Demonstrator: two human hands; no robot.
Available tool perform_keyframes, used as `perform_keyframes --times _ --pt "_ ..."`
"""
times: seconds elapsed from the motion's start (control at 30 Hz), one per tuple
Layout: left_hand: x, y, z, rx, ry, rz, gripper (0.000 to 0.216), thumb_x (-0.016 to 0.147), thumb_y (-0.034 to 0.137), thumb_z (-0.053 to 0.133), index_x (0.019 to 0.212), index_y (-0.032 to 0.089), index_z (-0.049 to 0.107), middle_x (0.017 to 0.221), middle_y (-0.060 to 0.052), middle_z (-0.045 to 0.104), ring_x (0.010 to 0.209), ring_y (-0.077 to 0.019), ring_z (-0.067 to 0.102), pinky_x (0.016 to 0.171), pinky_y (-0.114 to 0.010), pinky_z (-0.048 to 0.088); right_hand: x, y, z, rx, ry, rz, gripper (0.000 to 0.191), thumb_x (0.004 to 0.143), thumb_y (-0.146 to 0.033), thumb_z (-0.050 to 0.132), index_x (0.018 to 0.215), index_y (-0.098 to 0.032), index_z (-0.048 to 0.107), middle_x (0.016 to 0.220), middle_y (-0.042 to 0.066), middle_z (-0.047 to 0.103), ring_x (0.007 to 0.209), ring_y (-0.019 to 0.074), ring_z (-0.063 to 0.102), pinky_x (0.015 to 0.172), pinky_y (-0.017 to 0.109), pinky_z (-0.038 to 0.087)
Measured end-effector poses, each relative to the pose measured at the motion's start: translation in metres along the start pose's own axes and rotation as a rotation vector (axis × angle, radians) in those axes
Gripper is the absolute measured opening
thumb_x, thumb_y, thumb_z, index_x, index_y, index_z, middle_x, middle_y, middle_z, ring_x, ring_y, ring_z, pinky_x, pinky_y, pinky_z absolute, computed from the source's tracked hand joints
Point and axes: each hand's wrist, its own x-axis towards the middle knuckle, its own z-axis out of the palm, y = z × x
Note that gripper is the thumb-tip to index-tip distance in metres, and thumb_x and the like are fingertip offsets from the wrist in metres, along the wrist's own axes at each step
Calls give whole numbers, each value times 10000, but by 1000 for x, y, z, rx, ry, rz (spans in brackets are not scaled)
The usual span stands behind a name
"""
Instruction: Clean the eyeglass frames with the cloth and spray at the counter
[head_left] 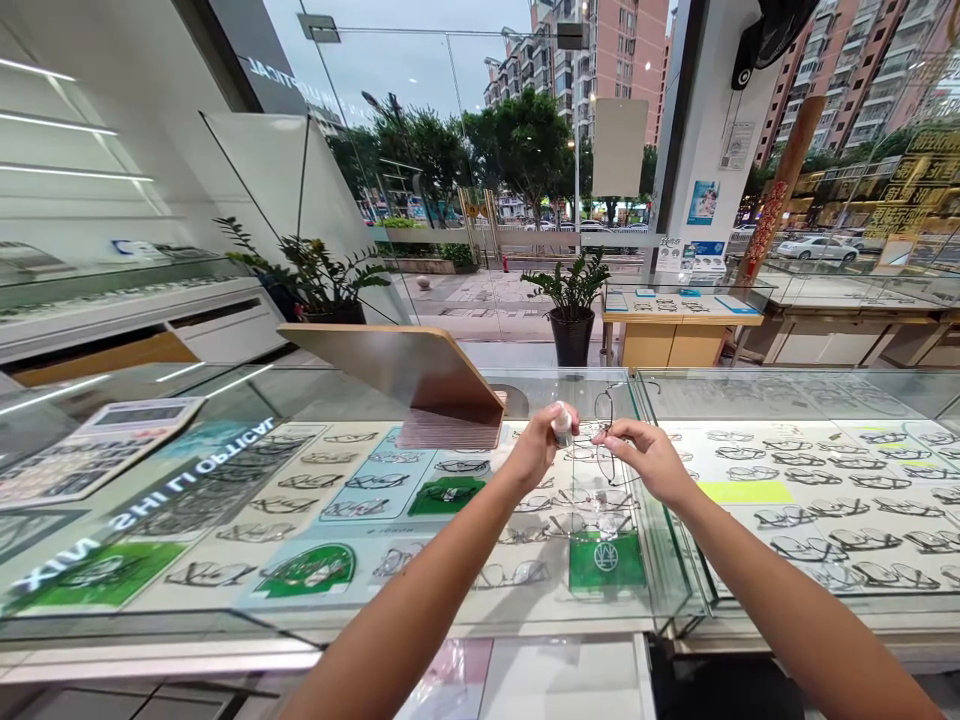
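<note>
Above the glass display counter [555,620], my left hand [536,450] is closed around a small bottle with a white top [562,424]. Just to its right, my right hand [649,460] pinches a pair of thin-framed eyeglasses [606,462] near the bridge, with the lenses one above the other. The bottle's top is close to the glasses; I cannot tell whether they touch. Below both hands, several rows of eyeglasses [517,574] lie under the glass, beside a green card with a white emblem [606,560]. My left fingers hide part of the bottle.
A wood-edged tabletop mirror [409,362] stands on the counter left of my hands. Farther left lies what looks like a large calculator [105,440]. Another glass case [795,500] adjoins on the right. Beyond stand a potted plant [571,310] and a small display table [679,318].
</note>
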Motion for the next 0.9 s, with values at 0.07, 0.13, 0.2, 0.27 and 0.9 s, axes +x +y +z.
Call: perform_keyframes --times 0.07,0.13,0.2,0.27,0.9 --pt "0 -4 -1 132 9 62 414 847 608 453 761 215 554 789 -33 526 755 -191 476 763 -355 444 -1 -1 2 29 -36 13 363 845 -606 742 826 -244 742 899 41 786 926 231 704 902 394 521" --pt "0 -6 -1 236 -2 100 408 844 603 452 763 215 547 789 -30 531 789 -202 485 797 -365 444 -2 -3 4 52 -65 28 372 840 -615 744 820 -243 736 897 42 788 936 233 711 908 398 526" --pt "-1 -7 1 294 -23 122 413 844 615 459 749 216 517 779 -24 531 802 -204 488 801 -363 444 -2 -5 6 66 -88 40 382 837 -624 742 817 -243 730 903 46 791 954 241 718 924 412 532" --pt "-1 -8 2 313 -54 136 425 846 630 466 742 218 484 765 -14 523 779 -194 476 778 -351 437 -3 -6 7 72 -109 44 384 837 -624 742 811 -242 720 906 49 792 964 246 722 940 425 535" --pt "-8 -15 7 552 -126 217 441 891 653 476 843 219 535 915 -41 589 925 -249 513 860 -369 392 2 -6 1 128 65 45 419 760 -665 788 788 -253 719 887 38 787 873 228 709 863 399 569"
